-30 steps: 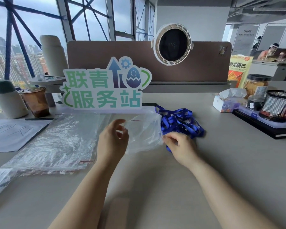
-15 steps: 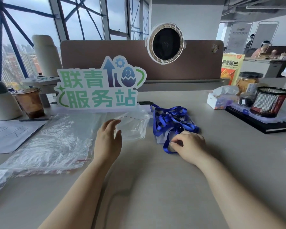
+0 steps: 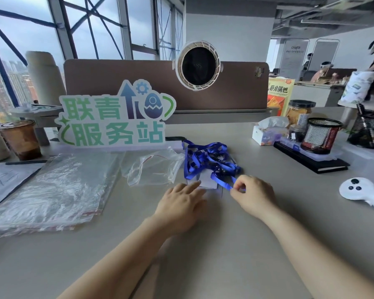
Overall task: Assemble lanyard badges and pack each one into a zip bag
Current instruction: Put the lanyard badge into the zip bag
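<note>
Grey desk (image 3: pixel 225 244). Blue lanyards (image 3: pixel 207 160), tangled, 12 o'clock of hands; zip bag (image 3: pixel 153 169) at 10 o'clock. Left hand (image 3: pixel 181 203): fingers straight, resting on badge card (image 3: pixel 209 182). Right hand (image 3: pixel 255 195): pinches strap (image 3: pixel 222 184). Advice: pin card, draw strap slowly free.

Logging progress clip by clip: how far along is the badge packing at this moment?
Done: no packed badge shows; one zip bag lies empty apart from the stack of zip bags. In hand: the right hand pinches a blue lanyard strap, the left hand touches a white badge card with straight fingers. Left: join them, bag them, then work through the lanyard tangle.
</note>
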`<action>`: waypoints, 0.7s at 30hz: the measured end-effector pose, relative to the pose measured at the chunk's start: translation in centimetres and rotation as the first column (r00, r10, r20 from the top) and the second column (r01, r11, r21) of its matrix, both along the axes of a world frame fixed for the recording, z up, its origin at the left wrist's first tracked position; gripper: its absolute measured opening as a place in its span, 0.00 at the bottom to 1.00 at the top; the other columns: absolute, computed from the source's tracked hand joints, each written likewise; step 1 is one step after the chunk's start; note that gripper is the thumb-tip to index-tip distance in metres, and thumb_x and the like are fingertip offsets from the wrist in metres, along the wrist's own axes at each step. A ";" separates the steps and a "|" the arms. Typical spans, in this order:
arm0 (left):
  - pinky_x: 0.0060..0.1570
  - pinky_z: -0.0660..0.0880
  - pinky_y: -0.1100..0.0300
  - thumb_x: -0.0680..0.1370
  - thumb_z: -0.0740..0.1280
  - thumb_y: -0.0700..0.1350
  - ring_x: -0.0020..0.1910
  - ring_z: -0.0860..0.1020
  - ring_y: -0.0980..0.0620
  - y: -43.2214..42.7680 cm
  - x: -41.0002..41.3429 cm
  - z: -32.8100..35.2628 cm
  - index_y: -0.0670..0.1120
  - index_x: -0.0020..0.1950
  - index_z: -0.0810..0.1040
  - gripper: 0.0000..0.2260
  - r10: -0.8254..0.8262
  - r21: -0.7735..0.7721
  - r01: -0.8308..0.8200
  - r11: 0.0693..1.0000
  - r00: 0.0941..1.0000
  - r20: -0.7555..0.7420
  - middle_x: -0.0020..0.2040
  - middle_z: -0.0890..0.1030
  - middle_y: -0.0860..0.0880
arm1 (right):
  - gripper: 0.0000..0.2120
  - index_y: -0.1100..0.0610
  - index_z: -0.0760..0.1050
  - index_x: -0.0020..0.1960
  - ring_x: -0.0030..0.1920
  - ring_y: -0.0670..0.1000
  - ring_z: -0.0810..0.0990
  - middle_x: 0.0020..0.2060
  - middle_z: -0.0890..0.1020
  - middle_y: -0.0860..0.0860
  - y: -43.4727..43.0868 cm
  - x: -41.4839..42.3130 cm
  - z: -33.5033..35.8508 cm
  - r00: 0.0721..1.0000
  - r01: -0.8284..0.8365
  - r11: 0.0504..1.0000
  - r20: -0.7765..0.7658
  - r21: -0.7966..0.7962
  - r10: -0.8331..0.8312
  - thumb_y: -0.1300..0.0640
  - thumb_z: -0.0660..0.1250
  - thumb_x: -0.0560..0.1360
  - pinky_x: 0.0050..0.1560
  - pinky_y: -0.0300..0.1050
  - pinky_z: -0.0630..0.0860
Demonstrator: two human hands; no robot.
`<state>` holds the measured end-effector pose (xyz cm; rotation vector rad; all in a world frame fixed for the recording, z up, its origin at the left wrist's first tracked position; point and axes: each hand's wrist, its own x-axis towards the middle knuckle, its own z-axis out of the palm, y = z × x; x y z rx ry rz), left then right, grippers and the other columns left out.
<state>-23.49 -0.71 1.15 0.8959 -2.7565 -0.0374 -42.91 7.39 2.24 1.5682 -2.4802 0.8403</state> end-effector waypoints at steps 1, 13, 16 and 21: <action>0.69 0.57 0.54 0.81 0.50 0.58 0.72 0.60 0.49 0.2 -0.6 0.0 0.60 0.72 0.61 0.19 0.008 0.003 -0.008 1.000 0.999 0.054 0.77 0.58 0.56 | 0.05 0.51 0.73 0.38 0.41 0.52 0.74 0.37 0.77 0.45 0.5 -0.6 0.1 0.999 0.042 0.999 -0.010 0.008 -0.042 0.51 0.66 0.70 0.41 0.41 0.64; 0.65 0.62 0.54 0.67 0.55 0.76 0.66 0.66 0.48 0.2 -2.4 0.5 0.54 0.67 0.67 0.37 0.291 0.056 -0.291 0.955 0.957 0.013 0.66 0.71 0.54 | 0.14 0.49 0.77 0.52 0.54 0.54 0.76 0.51 0.80 0.48 -1.6 -1.7 -0.9 0.997 0.071 0.997 -0.029 -0.030 -0.072 0.43 0.66 0.72 0.52 0.44 0.68; 0.64 0.62 0.54 0.70 0.59 0.72 0.65 0.67 0.47 -0.2 -2.3 0.2 0.53 0.68 0.66 0.33 0.287 0.070 -0.284 0.956 0.956 -0.052 0.65 0.72 0.52 | 0.13 0.50 0.77 0.56 0.55 0.55 0.76 0.53 0.81 0.49 -2.3 -2.1 -1.5 0.994 0.088 0.996 -0.069 -0.019 -0.089 0.46 0.62 0.76 0.50 0.45 0.67; 0.62 0.68 0.54 0.64 0.74 0.61 0.63 0.70 0.47 -1.1 -1.9 0.4 0.54 0.68 0.66 0.36 0.314 0.368 -0.228 0.901 0.929 -0.195 0.64 0.70 0.51 | 0.12 0.57 0.79 0.43 0.45 0.59 0.78 0.40 0.83 0.54 -2.4 -2.4 -1.2 0.991 0.130 0.991 -0.041 -0.010 -0.130 0.51 0.62 0.77 0.43 0.46 0.71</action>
